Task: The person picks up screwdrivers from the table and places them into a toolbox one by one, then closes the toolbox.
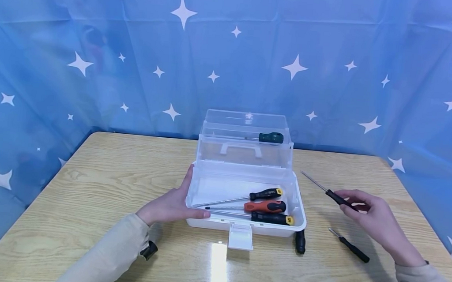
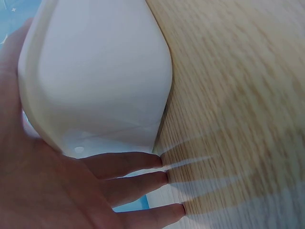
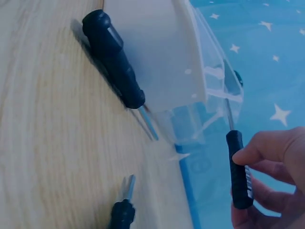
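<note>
At wooden table [image 1: 128, 164], touches white box [image 1: 227, 174] with spread left hand [image 1: 173, 205], maybe to steady it; pinches black screwdriver handle [image 3: 239, 174] with right hand [image 1: 371, 216], maybe to point it well.

Blue cloth [image 1: 246, 85] w/ wht stars [image 1: 294, 67], wood tbl [image 1: 103, 180]

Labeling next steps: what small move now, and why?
Probably carry the held screwdriver left, over the open box: the right grip pinches it right of the box, three others lie inside, and the left grip touches the box's left end.
</note>
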